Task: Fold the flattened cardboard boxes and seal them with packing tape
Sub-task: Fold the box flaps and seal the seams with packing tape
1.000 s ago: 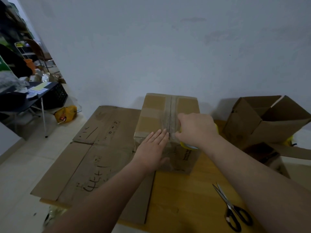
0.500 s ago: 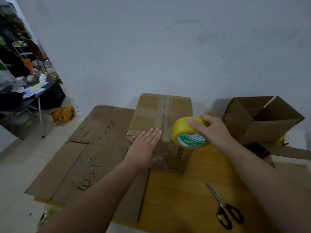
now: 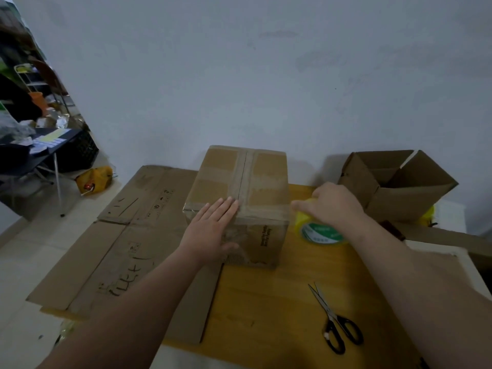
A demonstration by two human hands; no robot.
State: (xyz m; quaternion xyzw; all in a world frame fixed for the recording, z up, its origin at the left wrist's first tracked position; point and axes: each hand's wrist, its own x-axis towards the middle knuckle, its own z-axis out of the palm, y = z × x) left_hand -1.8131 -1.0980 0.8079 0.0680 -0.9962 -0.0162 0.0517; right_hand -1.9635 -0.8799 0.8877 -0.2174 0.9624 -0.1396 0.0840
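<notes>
A: Left hand?
B: The left hand (image 3: 210,233) lay flat on the near top edge of the taped box (image 3: 262,182). Fingers were straight and together, thumb down the near face. It gripped nothing.
A: Right hand?
B: The right hand (image 3: 335,206) was curled over the yellow tape roll (image 3: 319,231), gripping it from above, just right of the box's near right corner. Couldn't tell if the roll touched the bench (image 3: 266,302).
A: Box?
B: It stood upright mid-bench, flaps closed, with tape along the centre seam and across it.
A: Rest?
B: Flattened cardboard (image 3: 127,235) lay left of the box, overhanging the bench's left edge. An open box (image 3: 399,182) sat far right, tilted. Black-handled scissors (image 3: 338,323) lay near right, tips pointing far-left.
</notes>
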